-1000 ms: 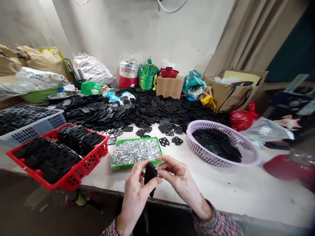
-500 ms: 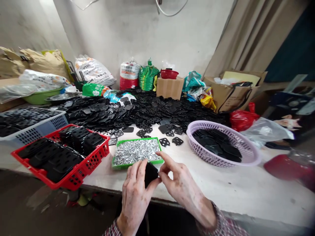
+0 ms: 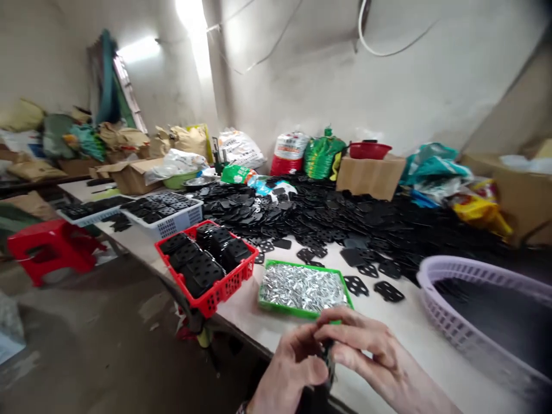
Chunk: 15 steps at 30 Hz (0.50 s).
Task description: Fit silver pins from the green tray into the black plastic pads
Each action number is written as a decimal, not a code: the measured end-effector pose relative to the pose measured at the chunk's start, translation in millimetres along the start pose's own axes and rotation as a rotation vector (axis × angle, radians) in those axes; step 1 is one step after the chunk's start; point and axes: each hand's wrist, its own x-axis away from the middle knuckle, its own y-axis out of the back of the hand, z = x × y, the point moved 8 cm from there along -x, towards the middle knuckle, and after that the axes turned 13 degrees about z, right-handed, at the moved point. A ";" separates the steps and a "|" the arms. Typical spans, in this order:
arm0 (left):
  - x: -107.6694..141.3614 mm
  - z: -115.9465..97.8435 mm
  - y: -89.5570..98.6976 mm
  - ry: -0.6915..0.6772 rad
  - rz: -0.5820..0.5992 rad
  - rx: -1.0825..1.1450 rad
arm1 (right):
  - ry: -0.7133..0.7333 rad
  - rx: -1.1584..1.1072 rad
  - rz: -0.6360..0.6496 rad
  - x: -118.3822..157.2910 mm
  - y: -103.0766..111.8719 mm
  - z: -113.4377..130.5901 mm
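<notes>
My left hand (image 3: 293, 368) and my right hand (image 3: 366, 351) pinch a small black plate (image 3: 328, 362) between them at the bottom of the view. The plate stands nearly edge-on, and my fingers hide most of it. Just beyond my fingertips lies a green tray (image 3: 284, 309) filled with small silver metal pins. A few loose perforated black plates (image 3: 388, 291) lie to its right. A lilac plastic basket (image 3: 457, 310) holding dark plates stands at the right edge of the view.
A large heap of black plates (image 3: 336, 218) covers the table's back. A red basket (image 3: 207, 305) of stacked plates sits near the table's front edge, with a white basket (image 3: 181, 221) behind it. Cardboard boxes and bags line the wall. A red stool (image 3: 52, 247) stands on the floor.
My view has swung left, bringing more of the room in and shifting the table rightward. My hands have drawn closer together, and the black plate has turned nearly edge-on between my fingers.
</notes>
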 end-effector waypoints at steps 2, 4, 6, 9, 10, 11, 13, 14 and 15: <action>9.1 -0.8 7.7 -0.005 -0.016 0.096 | 0.029 -0.023 0.002 -11.2 -2.8 0.6; 20.2 -8.3 17.1 -0.035 -0.059 0.025 | 0.009 -0.062 0.035 -25.2 -9.4 -2.4; 30.9 -20.7 26.5 -0.074 -0.131 -0.187 | -0.037 -0.108 0.090 -40.1 -18.3 -5.8; 39.0 -30.1 38.6 -0.079 -0.237 -0.378 | -0.098 -0.229 0.120 -59.2 -26.9 -8.4; 39.4 -28.9 43.5 -0.071 -0.269 -0.345 | -0.115 -0.272 0.115 -64.4 -28.1 -9.3; 39.1 -26.2 48.4 -0.068 -0.297 -0.270 | -0.134 -0.309 0.107 -69.3 -28.8 -10.7; 37.2 -22.4 55.3 -0.101 -0.310 -0.083 | -0.188 -0.353 0.067 -78.1 -27.3 -16.3; 36.6 -23.1 57.4 -0.131 -0.297 -0.013 | -0.216 -0.363 0.037 -82.7 -25.5 -19.7; 37.5 -26.3 60.0 -0.166 -0.294 0.022 | -0.239 -0.366 0.009 -87.8 -23.9 -22.5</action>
